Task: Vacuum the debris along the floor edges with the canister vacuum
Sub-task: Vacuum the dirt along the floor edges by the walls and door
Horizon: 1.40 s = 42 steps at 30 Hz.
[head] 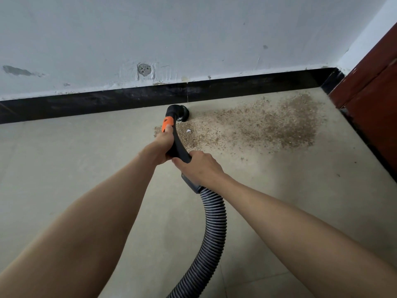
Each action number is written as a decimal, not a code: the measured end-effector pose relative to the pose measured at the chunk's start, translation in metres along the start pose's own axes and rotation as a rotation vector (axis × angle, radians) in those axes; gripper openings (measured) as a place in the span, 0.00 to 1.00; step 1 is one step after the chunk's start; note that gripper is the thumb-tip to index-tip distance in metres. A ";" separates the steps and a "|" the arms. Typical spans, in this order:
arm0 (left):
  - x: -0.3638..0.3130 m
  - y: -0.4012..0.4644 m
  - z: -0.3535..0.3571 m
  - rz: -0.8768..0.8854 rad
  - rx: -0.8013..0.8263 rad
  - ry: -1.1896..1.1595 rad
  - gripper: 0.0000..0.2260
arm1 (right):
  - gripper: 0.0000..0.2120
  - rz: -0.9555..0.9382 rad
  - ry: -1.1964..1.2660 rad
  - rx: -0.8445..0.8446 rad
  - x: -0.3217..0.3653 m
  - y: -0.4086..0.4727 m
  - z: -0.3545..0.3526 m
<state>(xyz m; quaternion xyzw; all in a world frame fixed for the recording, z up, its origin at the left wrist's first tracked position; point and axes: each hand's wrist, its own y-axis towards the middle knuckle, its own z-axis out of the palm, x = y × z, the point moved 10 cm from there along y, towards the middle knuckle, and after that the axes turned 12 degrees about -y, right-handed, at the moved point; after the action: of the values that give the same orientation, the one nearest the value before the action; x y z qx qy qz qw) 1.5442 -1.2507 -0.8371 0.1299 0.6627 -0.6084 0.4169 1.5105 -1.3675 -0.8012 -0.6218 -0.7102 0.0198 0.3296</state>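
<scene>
A black vacuum wand with an orange collar points at the floor by the wall. Its round black nozzle rests at the left end of a wide patch of brown sawdust-like debris that spreads right toward the corner. My left hand grips the wand just below the orange collar. My right hand grips the wand's lower end, where the grey ribbed hose joins and curves down out of view. The canister is not in view.
A black baseboard runs under the pale, chipped wall. At the right stands a reddish-brown wooden door frame. A small white scrap lies in the debris. The floor is beige tile.
</scene>
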 end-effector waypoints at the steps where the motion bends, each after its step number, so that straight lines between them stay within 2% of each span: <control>1: 0.000 0.002 0.006 0.002 0.005 0.010 0.29 | 0.23 0.006 0.004 -0.002 -0.005 0.000 -0.002; 15: 0.006 0.010 0.091 0.041 0.069 0.149 0.26 | 0.19 0.036 0.088 -0.030 -0.073 0.001 -0.040; 27: 0.017 0.017 0.161 0.084 0.141 0.136 0.21 | 0.19 0.114 0.096 -0.111 -0.133 0.003 -0.066; 31: 0.013 0.024 0.171 0.117 0.133 0.168 0.24 | 0.19 0.125 0.106 -0.159 -0.140 0.004 -0.072; 36: 0.006 0.027 0.170 0.154 0.113 0.185 0.22 | 0.18 0.109 0.123 -0.180 -0.135 0.008 -0.073; 42: 0.012 0.023 0.145 0.078 0.108 0.110 0.20 | 0.19 0.082 0.081 -0.128 -0.119 0.011 -0.061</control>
<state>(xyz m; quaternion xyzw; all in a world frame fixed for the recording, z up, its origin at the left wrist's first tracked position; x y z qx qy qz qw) 1.6094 -1.3819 -0.8492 0.2113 0.6450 -0.6186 0.3958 1.5512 -1.4953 -0.8108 -0.6705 -0.6700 -0.0370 0.3165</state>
